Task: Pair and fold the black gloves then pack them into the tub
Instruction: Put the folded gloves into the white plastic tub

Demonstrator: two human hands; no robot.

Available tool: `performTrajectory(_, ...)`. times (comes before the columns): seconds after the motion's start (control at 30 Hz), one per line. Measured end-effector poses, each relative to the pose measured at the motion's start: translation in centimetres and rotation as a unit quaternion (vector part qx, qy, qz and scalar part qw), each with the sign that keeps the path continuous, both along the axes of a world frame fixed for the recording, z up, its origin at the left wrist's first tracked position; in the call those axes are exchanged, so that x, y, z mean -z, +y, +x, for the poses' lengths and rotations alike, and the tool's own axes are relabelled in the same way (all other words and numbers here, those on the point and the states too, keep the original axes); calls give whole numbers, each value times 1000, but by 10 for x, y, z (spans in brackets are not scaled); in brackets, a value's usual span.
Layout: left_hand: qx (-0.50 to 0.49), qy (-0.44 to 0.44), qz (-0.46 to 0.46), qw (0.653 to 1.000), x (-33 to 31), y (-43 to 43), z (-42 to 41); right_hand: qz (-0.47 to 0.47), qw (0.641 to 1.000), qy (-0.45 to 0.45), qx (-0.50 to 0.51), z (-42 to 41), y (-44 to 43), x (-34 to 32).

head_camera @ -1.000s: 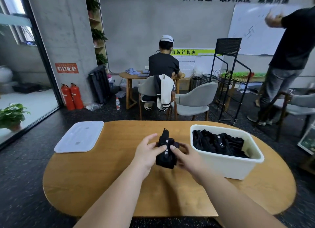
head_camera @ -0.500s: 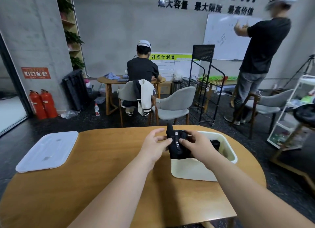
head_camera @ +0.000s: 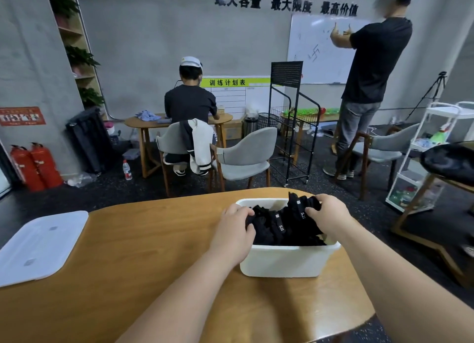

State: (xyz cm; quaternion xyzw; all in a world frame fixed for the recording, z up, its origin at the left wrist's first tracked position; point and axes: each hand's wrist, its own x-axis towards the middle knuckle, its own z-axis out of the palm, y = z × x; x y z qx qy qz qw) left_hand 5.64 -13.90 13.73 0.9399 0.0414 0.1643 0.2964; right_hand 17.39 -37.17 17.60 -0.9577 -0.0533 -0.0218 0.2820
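One oval wooden table fills the foreground, and three grey chairs stand behind it. On the table's left end lies one flat white lid, well apart from the one white tub near the right edge. The tub holds a heap of black gloves, too bunched to count, with two white-lettered tabs showing. Two hands reach in: the left hand curls its fingers over the heap at the tub's left end, and the right hand grips a folded bundle at the far right corner, above the rim. Two red fire extinguishers stand by the wall.
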Motion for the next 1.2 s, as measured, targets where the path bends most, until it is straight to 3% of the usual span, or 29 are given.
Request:
performTrajectory(0.33, 37, 94, 94, 990, 5, -10, 23, -151, 988, 31, -21, 11, 6, 37)
performTrajectory(0.5, 109, 145, 134, 974, 9, -20, 31, -277, 949, -127, -80, 3, 8, 36)
performTrajectory(0.67, 134, 207, 201, 948, 17, -25, 33, -273, 954, 7, -123, 11, 12, 40)
performTrajectory(0.87, 145, 245, 221, 933, 14, -27, 35, -337, 924, 111, -141, 23, 17, 45)
performTrajectory(1.0, 156, 258, 220, 928, 9, -28, 37, -354, 914, 127, -150, 17, 21, 35)
performTrajectory(1.2, 146, 229, 199, 942, 1, -28, 28, -318, 935, 86, -131, 12, 16, 27)
